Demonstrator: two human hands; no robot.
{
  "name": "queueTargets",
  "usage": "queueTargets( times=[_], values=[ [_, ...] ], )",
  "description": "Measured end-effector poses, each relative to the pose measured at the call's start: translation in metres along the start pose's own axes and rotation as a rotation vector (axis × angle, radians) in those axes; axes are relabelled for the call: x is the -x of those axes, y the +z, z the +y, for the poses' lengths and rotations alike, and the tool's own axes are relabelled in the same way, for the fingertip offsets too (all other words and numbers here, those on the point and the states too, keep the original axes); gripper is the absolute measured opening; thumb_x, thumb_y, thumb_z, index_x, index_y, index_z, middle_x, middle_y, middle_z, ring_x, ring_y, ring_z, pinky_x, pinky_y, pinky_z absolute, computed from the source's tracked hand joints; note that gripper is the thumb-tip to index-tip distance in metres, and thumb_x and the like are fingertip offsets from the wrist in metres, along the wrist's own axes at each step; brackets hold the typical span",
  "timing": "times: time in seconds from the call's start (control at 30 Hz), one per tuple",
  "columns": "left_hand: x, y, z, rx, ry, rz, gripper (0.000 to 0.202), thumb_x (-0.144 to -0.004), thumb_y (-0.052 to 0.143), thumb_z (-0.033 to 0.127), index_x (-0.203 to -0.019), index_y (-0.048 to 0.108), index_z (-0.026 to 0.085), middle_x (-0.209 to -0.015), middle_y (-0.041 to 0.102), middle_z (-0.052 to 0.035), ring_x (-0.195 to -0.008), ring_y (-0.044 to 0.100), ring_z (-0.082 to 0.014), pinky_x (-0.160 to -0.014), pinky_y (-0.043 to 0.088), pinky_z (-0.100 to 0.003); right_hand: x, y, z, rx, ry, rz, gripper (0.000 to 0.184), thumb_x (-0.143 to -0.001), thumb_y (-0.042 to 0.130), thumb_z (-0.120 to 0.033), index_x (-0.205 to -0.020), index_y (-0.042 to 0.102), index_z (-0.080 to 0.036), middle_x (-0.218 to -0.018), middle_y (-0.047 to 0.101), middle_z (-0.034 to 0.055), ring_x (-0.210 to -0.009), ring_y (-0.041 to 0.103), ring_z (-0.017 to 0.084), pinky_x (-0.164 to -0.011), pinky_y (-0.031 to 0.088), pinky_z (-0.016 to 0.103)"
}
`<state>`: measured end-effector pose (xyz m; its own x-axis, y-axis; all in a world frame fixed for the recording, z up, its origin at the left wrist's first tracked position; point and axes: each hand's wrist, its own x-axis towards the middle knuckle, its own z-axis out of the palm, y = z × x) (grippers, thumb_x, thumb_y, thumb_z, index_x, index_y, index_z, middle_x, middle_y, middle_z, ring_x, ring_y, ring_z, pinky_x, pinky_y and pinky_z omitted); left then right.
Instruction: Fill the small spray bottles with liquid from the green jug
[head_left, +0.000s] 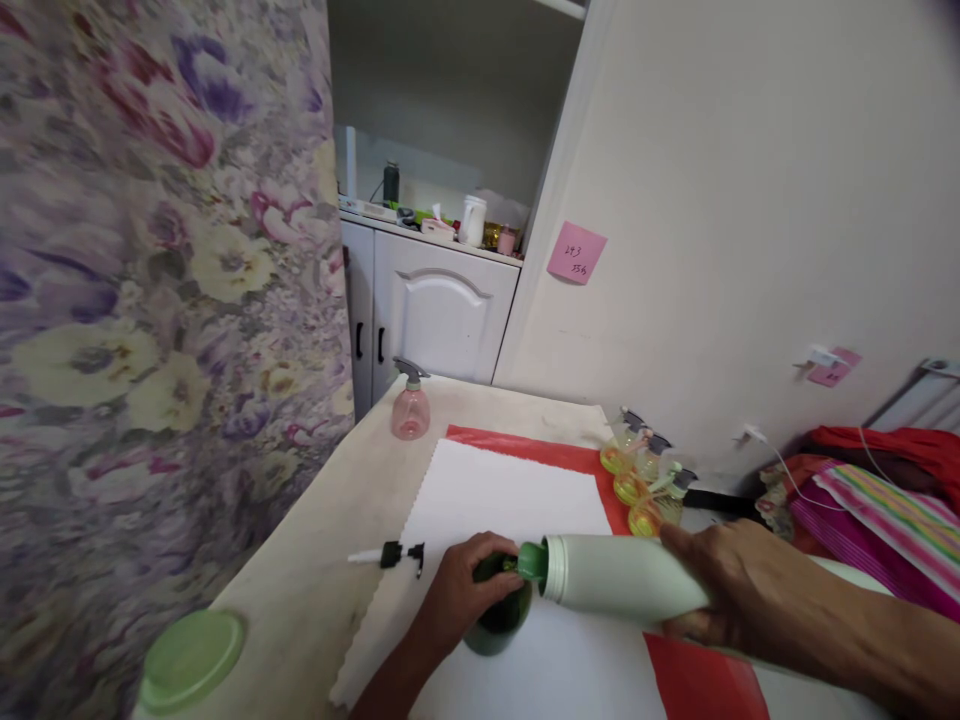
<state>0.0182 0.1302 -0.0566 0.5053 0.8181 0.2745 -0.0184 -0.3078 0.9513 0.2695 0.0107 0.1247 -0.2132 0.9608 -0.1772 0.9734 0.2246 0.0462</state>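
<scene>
My right hand (pixel 739 580) grips a large white bottle (pixel 622 578) with a green neck, tipped on its side so its mouth sits over a small dark green container (pixel 495 622). My left hand (pixel 469 590) is wrapped round that small green container, holding it on the white sheet (pixel 487 500). A black spray-pump head with a white tube (pixel 390 555) lies on the table just left of my left hand.
A pink spray bottle (pixel 410 405) stands at the table's far left. Three yellow spray bottles (pixel 641 480) line the wall at right. A green lid (pixel 191 660) lies near the front left. A floral curtain (pixel 150 300) hangs on the left; striped fabric (pixel 877 510) lies at right.
</scene>
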Motion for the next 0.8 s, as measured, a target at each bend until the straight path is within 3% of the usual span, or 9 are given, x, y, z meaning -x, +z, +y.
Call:
queueTargets(
  times=[0.8],
  values=[
    [-0.0012, 0.0002, 0.0001, -0.012, 0.009, 0.002, 0.017, -0.074, 0.071, 0.022, -0.091, 0.073, 0.022, -0.092, 0.075, -0.0032, -0.090, 0.066, -0.0227, -0.084, 0.047, -0.031, 0.0004, 0.0027, 0.0018, 0.043, -0.010, 0.022, 0.024, -0.081, 0.059, -0.044, -0.090, 0.055, -0.022, -0.072, 0.070, 0.0055, -0.060, 0.067, 0.024, -0.050, 0.031, 0.028]
  ],
)
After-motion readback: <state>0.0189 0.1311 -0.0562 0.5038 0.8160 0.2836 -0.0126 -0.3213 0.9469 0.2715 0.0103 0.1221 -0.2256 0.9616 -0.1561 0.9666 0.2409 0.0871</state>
